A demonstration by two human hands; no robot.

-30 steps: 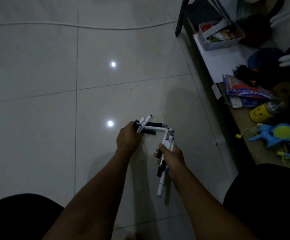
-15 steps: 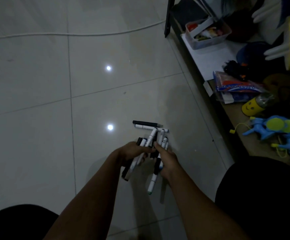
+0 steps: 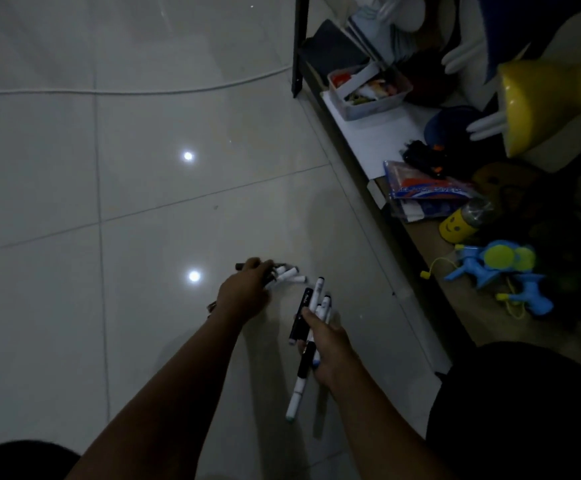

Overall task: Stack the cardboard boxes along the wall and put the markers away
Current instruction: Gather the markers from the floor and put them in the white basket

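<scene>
Markers [image 3: 308,327] are held as a loose bundle in the right hand [image 3: 327,348], whose grip is clamped around the middle of their barrels, with caps fanned above the fist and one long marker hanging out below. A second cluster of markers [image 3: 287,274] is seen at the left hand [image 3: 244,296], low over the tiled floor [image 3: 143,202]; the fingers are curled over them, and the grip is judged to be closed on several, though whether some lie on the floor cannot be told. The markers are judged light, stiff and smooth, so a bundle can slip or fan apart; hold is best taken across the middle of the barrels, with the ends evened. On the low shelf [image 3: 368,133] to the right, a clear plastic tub [image 3: 368,105] is seen holding small mixed items that cannot be made out in the dim light. No cardboard boxes are in view.
</scene>
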